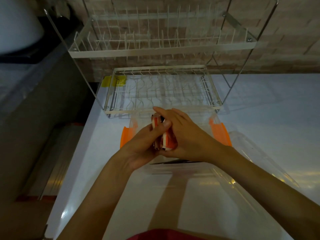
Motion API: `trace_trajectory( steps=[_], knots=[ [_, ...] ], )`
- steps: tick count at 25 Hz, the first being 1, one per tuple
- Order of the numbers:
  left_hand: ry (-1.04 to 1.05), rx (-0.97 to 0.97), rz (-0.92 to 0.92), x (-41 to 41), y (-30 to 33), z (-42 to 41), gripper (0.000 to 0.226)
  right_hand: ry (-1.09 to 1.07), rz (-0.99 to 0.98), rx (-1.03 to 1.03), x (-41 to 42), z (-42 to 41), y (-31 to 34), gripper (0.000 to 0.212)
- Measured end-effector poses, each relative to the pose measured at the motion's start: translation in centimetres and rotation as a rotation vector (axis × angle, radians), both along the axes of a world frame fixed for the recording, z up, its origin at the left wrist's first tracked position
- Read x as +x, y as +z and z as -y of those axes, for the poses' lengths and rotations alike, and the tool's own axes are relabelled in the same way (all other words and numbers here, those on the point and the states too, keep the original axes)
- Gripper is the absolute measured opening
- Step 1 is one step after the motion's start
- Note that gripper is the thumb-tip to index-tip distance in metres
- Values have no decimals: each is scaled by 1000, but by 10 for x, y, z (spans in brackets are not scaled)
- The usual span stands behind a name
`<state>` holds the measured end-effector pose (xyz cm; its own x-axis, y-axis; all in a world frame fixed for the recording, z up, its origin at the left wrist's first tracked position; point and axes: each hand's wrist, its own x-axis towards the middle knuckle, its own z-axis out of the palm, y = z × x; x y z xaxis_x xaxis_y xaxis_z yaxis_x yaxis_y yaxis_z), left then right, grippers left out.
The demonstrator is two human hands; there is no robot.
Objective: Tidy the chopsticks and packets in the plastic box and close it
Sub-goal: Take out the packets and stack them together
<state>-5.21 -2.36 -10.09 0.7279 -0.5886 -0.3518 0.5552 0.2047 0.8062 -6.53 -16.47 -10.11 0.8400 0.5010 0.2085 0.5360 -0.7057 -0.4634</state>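
Left hand (145, 144) cups the red-and-white packets (165, 138) from below, right hand (187, 135) clamps them from the other side, both above the clear plastic box (216, 125). Best bet: square the edges flush before lowering them in.

a bundle of orange-and-white packets (164, 138) stood roughly upright above the clear plastic box (214, 118), which had orange latches at both ends. the box lay open, its clear lid (251, 163) resting just right of it.
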Motion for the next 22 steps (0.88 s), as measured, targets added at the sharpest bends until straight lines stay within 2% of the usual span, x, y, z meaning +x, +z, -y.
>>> trace_trajectory(
  steps=[3, 7, 11, 13, 15, 16, 18, 20, 22],
  knots=[
    [-40, -3, 57, 0, 3, -6, 23, 18, 46, -31, 5, -1, 5, 92],
    [29, -23, 77, 4, 9, -12, 30, 40, 58, -6, 17, -10, 10, 91],
    [170, 12, 125, 4, 11, -28, 35, 137, -123, 111, 24, -17, 18, 104],
    [356, -24, 62, 6, 12, -45, 32, 95, -177, 219, 31, -12, 19, 91],
    [519, -62, -1, 9, 12, -65, 19, -40, -220, 305, 41, -8, 12, 59],
    [568, -85, -27, 10, 11, -73, 16, -112, -291, 294, 46, -9, 7, 43],
    [613, -129, -65, 9, 10, -83, 16, -198, -556, 215, 54, -18, -10, 29],
    [619, -147, -87, 7, 8, -87, 18, -246, -836, 162, 58, -34, -29, 29],
    [598, -150, -93, 5, 5, -88, 26, -297, -973, 78, 61, -50, -43, 37]
  ],
)
